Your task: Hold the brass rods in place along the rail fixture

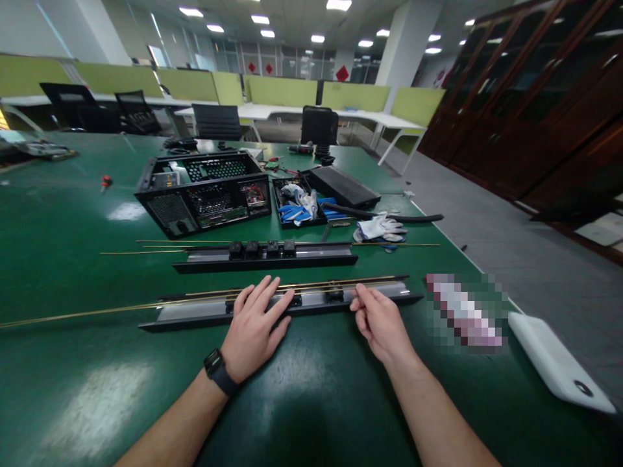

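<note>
In front of me on the green table lies a long black channel (189, 311) with a pale inner strip and small black blocks (334, 291) set along it. Several thin brass-coloured rods (195, 297) run lengthwise over the blocks and stick out far to the left. My left hand (260, 324) rests palm down on the channel, fingers spread over the rods and a block. Near the right part of the channel, my right hand (382, 321) is closed, thumb and index finger pinched by the rods. Whatever is between those fingertips is hidden.
A second channel (316, 255) with black blocks and rods lies behind. Farther back are an opened computer case (209, 194), a tray (314, 220) with gloves, a black panel (343, 186) and more gloves (379, 228). A white case (555, 360) and a blurred packet (464, 311) lie at right.
</note>
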Action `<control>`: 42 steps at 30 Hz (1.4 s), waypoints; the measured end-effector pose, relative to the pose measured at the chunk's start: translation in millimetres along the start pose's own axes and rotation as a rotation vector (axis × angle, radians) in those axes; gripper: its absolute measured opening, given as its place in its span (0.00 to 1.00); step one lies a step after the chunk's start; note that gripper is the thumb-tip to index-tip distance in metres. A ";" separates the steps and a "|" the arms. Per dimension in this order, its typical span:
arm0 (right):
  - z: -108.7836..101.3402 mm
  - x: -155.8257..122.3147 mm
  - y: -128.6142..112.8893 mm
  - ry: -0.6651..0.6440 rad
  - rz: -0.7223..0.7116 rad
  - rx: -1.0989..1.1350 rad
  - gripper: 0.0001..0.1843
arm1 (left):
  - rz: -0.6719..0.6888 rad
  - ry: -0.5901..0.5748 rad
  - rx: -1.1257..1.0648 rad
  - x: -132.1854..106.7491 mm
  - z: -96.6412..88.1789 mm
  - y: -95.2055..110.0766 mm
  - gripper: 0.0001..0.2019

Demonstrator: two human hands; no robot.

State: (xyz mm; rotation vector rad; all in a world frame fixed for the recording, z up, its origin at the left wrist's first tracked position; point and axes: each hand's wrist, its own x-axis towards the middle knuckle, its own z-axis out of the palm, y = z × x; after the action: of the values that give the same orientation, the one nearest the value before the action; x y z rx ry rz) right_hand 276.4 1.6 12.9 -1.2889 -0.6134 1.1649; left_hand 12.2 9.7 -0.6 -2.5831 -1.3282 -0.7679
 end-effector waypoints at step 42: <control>2.9 -1.2 -1.3 -0.002 0.018 0.015 0.23 | -0.029 -0.029 -0.028 3.2 -2.9 1.2 0.22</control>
State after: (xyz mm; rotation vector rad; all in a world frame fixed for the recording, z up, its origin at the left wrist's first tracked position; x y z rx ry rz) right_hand 273.8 1.8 15.2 -1.2828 -0.5947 1.1834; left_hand 13.5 10.3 3.7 -2.6122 -1.3761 -0.7620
